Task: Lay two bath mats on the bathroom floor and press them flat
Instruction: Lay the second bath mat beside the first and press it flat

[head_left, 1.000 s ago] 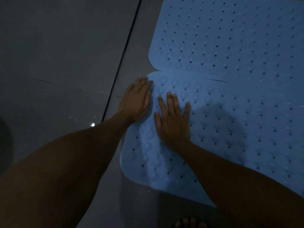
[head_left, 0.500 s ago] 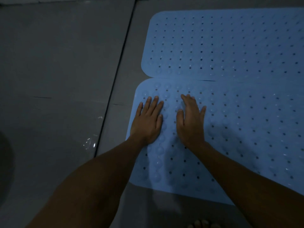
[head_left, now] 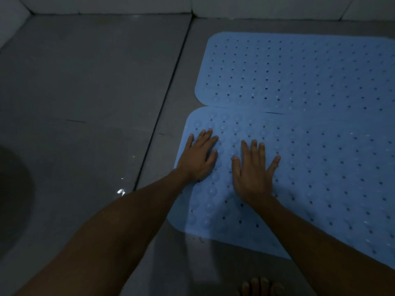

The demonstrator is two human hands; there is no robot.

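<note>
Two light blue perforated bath mats lie side by side on the grey tiled floor. The far mat (head_left: 299,69) lies flat by the back wall. The near mat (head_left: 331,171) touches the far one along its upper edge. My left hand (head_left: 197,160) rests palm down near the near mat's left edge, fingers spread. My right hand (head_left: 253,170) lies flat beside it on the same mat, fingers apart. Neither hand holds anything.
Grey floor tiles (head_left: 89,86) with a dark grout line (head_left: 164,103) lie left of the mats. A white wall base (head_left: 192,7) runs along the top. Toes of a bare foot (head_left: 258,285) show at the bottom edge. A dark round shadow (head_left: 10,199) sits at the left.
Both hands slid from the near mat's upper left corner to further inside the mat and spread apart. The view tilted up, now showing the whole far mat and the wall.
</note>
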